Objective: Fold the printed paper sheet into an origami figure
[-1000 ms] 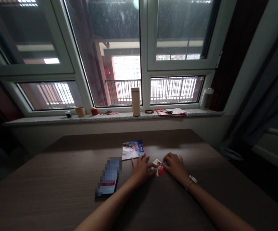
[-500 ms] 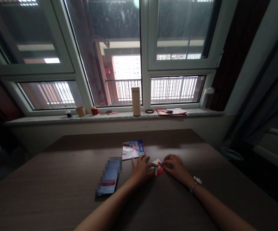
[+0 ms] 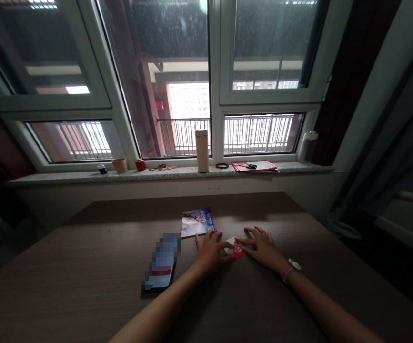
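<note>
A small red-and-white piece of folded paper [image 3: 239, 252] with a coloured print lies on the brown table between my hands. My left hand [image 3: 209, 255] holds its left side, index finger across the top and thumb near the lower edge; the other fingers are spread towards the booklet. My right hand [image 3: 263, 247], with a pale band at the wrist, has its fingers stretched apart, and its index finger and thumb touch the paper's right side. The fingertips cover parts of the paper. Just beyond my left fingers is a blue-and-pink printed booklet [image 3: 198, 222].
A dark phone [image 3: 163, 262] with a blurred screen lies left of my left forearm. On the stone windowsill stand a beige flask [image 3: 202, 151], a tan cup [image 3: 119, 166], a red spool [image 3: 140, 165] and a clear bottle [image 3: 307, 146]. Scissors [image 3: 251, 166] rest on red-edged papers [image 3: 265, 165].
My right hand's fingers have opened out from a pinch and spread over the paper's right side. More of the paper's coloured print shows. My left hand has hardly moved.
</note>
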Demonstrator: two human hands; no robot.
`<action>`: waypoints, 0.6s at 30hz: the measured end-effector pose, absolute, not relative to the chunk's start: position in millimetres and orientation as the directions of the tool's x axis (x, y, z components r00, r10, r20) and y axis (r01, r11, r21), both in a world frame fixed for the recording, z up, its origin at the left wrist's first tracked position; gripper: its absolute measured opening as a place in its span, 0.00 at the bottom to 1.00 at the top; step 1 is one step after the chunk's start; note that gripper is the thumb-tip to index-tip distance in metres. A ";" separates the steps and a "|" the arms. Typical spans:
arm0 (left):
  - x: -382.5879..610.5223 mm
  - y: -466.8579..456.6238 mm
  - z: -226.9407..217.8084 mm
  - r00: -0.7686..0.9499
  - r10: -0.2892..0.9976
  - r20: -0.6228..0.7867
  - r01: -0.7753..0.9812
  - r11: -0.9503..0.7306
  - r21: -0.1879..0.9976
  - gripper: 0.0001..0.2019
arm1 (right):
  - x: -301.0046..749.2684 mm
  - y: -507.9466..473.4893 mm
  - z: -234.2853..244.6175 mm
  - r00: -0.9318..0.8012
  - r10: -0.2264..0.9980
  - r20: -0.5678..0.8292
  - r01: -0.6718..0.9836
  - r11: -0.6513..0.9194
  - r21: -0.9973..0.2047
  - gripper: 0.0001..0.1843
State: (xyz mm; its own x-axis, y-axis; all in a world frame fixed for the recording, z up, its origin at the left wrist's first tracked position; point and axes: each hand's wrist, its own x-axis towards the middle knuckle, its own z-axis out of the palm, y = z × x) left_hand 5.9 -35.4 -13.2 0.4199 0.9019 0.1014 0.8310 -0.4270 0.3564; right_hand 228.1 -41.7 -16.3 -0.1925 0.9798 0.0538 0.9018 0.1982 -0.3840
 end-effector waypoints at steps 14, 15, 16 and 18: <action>6.4 -33.6 -20.0 0.406 0.902 0.146 0.839 -0.431 0.333 0.17 | 226.9 -44.9 -16.9 -0.281 0.955 0.094 0.919 0.296 -0.260 0.21; 6.3 -33.5 -20.0 0.406 0.902 0.147 0.839 -0.431 0.332 0.17 | 226.8 -45.1 -16.6 -0.282 0.956 0.084 0.922 0.294 -0.252 0.21; 6.3 -33.4 -20.0 0.407 0.902 0.146 0.838 -0.432 0.334 0.17 | 226.4 -45.4 -16.1 -0.278 0.957 0.076 0.926 0.289 -0.245 0.22; 6.4 -33.2 -19.9 0.409 0.902 0.142 0.834 -0.432 0.343 0.17 | 224.9 -46.2 -14.7 -0.269 0.961 0.064 0.933 0.276 -0.232 0.22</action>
